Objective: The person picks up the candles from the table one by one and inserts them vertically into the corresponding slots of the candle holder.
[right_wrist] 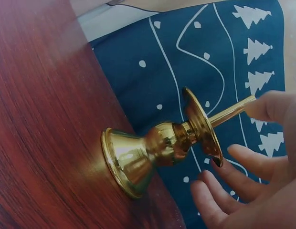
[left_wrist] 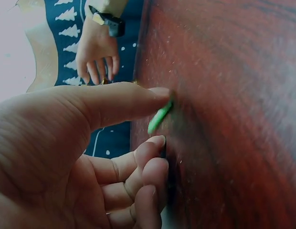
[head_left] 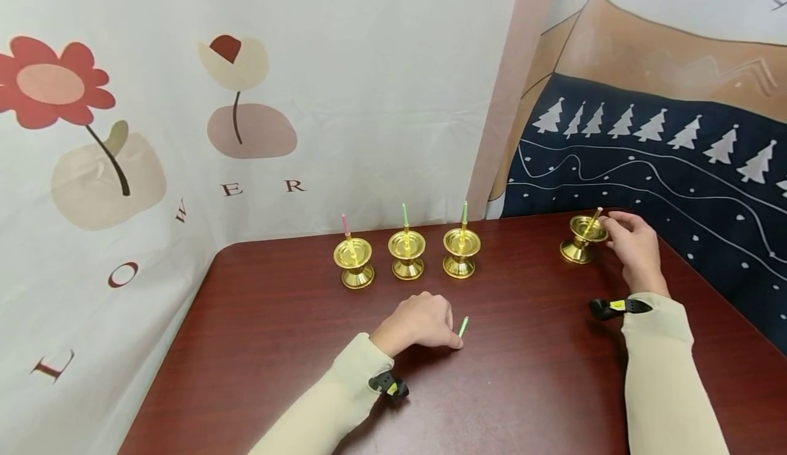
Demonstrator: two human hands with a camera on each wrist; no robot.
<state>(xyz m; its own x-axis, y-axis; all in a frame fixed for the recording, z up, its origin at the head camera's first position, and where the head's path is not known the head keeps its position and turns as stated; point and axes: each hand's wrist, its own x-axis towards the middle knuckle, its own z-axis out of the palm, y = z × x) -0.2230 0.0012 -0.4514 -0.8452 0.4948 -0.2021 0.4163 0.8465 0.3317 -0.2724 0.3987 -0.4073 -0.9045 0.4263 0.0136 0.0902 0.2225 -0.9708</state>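
On the table, a short green candle [head_left: 464, 326] lies at the thumb of my left hand [head_left: 424, 322]. The left wrist view has this candle [left_wrist: 160, 118] between the straight thumb and the bent fingertips, with a gap showing toward the fingers. At the right, a brass candle holder [head_left: 576, 249] stands upright with a bare gold tube [right_wrist: 231, 110] rising from its dish. My right hand [head_left: 633, 246] is beside it, thumb tip right at the tube's top. Its other fingers spread loosely near the dish rim [right_wrist: 205, 126].
Three brass holders stand in a row at the back: the left one [head_left: 358, 277] bears a pink candle [head_left: 346, 225], the middle [head_left: 408, 268] and right [head_left: 458, 267] ones green candles. Printed cloths [head_left: 369, 100] hang behind the dark red wooden table [head_left: 264, 346].
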